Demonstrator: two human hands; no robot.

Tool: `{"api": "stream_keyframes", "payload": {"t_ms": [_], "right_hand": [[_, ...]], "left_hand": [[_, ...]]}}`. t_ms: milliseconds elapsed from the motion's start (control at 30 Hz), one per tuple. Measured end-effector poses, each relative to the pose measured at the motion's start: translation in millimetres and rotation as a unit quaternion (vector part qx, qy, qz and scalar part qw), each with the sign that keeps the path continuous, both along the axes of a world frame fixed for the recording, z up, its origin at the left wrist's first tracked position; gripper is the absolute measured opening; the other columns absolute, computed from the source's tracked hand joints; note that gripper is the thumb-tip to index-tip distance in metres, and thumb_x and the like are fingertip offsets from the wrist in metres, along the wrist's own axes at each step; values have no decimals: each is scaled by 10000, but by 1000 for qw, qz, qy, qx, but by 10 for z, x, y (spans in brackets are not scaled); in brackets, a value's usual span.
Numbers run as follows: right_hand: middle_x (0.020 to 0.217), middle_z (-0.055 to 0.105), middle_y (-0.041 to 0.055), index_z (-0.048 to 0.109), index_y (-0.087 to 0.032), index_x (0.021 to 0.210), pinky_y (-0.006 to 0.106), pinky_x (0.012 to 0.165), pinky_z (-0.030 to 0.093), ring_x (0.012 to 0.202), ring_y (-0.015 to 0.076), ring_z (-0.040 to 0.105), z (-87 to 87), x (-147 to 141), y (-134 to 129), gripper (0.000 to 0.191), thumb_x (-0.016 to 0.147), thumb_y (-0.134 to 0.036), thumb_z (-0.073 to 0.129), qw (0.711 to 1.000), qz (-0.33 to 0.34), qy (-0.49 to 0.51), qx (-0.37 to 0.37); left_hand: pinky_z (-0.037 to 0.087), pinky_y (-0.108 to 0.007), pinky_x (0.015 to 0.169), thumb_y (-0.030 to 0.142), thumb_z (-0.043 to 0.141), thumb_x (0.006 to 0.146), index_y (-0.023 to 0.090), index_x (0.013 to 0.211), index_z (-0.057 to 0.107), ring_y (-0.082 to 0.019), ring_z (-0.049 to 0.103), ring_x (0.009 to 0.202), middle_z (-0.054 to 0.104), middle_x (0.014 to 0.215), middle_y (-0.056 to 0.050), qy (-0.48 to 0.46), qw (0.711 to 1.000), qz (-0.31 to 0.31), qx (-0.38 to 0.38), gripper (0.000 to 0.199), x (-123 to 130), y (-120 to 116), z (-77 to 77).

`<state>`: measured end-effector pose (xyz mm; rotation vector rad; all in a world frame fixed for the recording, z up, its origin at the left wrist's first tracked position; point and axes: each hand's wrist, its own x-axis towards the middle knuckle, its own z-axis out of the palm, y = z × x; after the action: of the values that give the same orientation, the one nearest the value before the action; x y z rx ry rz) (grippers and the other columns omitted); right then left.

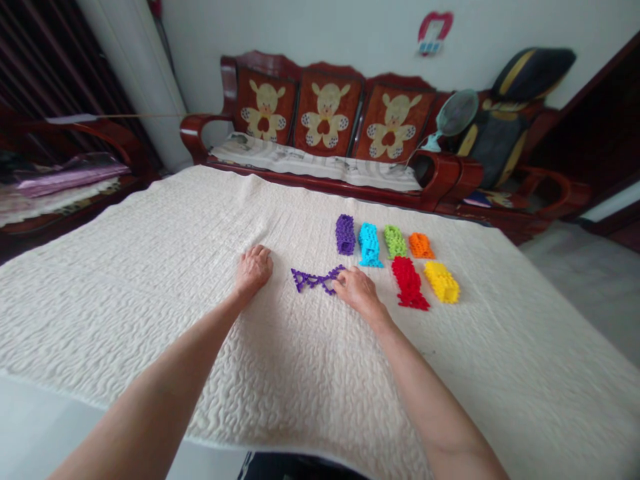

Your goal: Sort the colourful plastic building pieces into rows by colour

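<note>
My right hand pinches the right end of a flat strip of purple plastic pieces, which look like joined triangles with knobbed edges. The strip lies on the cream quilted cover. To its left, my left hand rests palm down on the cover, fingers loosely laid out and holding nothing. Beyond my right hand stand box-like bundles of similar knobbed pieces: purple, blue and green. Farther right are orange, red and yellow ones. My right fingertips partly hide the strip's end.
A red-brown wooden sofa with bear-patterned cushions stands behind the covered table. On the right are an armchair with a dark and yellow seat pad and a round mesh racket. Another wooden chair is at the left.
</note>
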<state>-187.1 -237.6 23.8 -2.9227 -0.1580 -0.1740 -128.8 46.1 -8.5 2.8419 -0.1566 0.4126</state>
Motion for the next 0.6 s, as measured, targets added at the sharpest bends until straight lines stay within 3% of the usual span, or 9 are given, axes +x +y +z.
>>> {"api": "stream_keyframes", "payload": {"t_ms": [267, 400, 600], "right_hand": [[706, 692, 67, 712, -219, 653, 260, 592, 438, 714, 191, 663, 3, 77, 118, 175, 801, -287, 645, 998, -57, 35, -2], [783, 702, 69, 713, -219, 700, 257, 622, 442, 743, 184, 658, 11, 108, 3, 146, 816, -261, 635, 999, -43, -18, 24], [882, 668, 60, 703, -212, 857, 254, 709, 449, 793, 165, 612, 131, 430, -258, 114, 859, -291, 621, 989, -48, -137, 32]], "left_hand": [[392, -410, 960, 254, 370, 932, 196, 1052, 669, -259, 590, 1098, 662, 1150, -107, 43, 998, -8, 44, 328, 144, 20, 88], [374, -434, 970, 263, 344, 936, 188, 1019, 679, -275, 564, 1129, 665, 1114, -127, 34, 997, 22, 68, 353, 233, 6, 148], [402, -441, 930, 287, 334, 947, 214, 1155, 614, -285, 496, 1190, 604, 1219, -131, 3, 997, 56, 47, 357, 224, -31, 36]]}}
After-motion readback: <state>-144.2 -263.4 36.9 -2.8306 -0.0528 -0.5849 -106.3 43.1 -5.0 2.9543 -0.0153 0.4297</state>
